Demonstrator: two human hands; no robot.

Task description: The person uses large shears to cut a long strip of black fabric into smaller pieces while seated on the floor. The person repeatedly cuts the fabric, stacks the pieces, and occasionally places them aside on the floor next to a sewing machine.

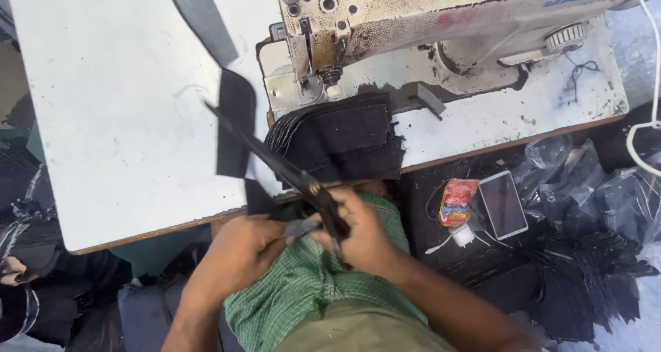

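Observation:
My right hand grips the handles of long black scissors, whose blades point up and left over the white table. My left hand pinches a small grey piece of fabric right beside the scissor handles, over my green checked cloth. A stack of dark fabric pieces lies at the table's near edge, just beyond both hands, below the sewing machine. A dark strip of cloth lies on the table under the blades.
To the right, a phone and a small colourful packet rest on a dark surface. Black plastic bags and a pile of dark cut pieces are further right. A white cable hangs at the right edge.

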